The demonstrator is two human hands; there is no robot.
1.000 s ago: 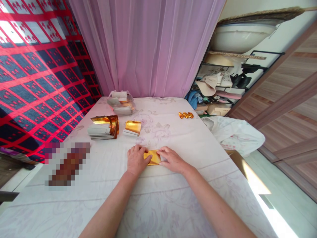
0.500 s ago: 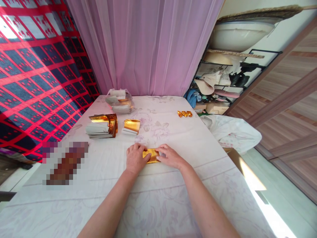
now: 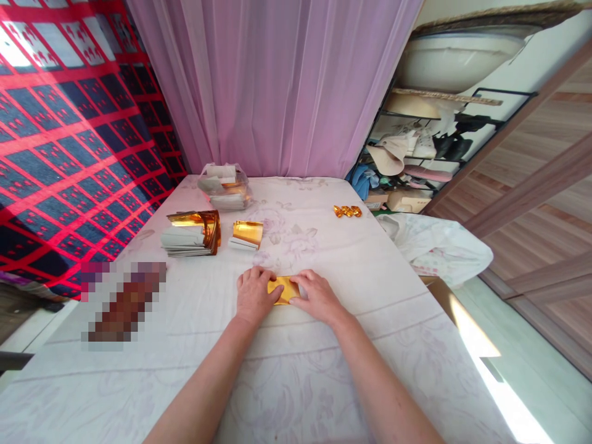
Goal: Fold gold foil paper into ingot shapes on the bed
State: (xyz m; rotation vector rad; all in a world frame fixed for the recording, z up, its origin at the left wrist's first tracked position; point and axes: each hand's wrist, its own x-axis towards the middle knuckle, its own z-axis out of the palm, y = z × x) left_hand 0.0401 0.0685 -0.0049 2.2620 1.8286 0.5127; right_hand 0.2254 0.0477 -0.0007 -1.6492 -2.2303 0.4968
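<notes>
- On the table [image 3: 324, 382], covered in a pale floral cloth, soft with slight creases: a small gold foil sheet [image 3: 283, 290], shiny, flat, roughly rectangular, lying near the middle between both hands
- left hand [image 3: 252, 296]: palm down on the cloth, fingers close together and slightly curled, thumb tip resting on the foil's left edge; pressing, not gripping
- right hand [image 3: 318, 297]: palm down, fingers together, fingertips lying over the foil's right part and pinning it flat
- Further back on the left: stack of grey-white paper sheets with curled gold foil on top [image 3: 192, 233]
- Just beside it, a smaller gold-faced stack [image 3: 247, 234]
- Behind those, a clear crinkled plastic bag of sheets [image 3: 225, 187]
- Far right of the cloth: a few small folded gold pieces [image 3: 346, 211], well apart from the hands
- Backdrop: sheer pink curtain [image 3: 277, 86], vertical folds
</notes>
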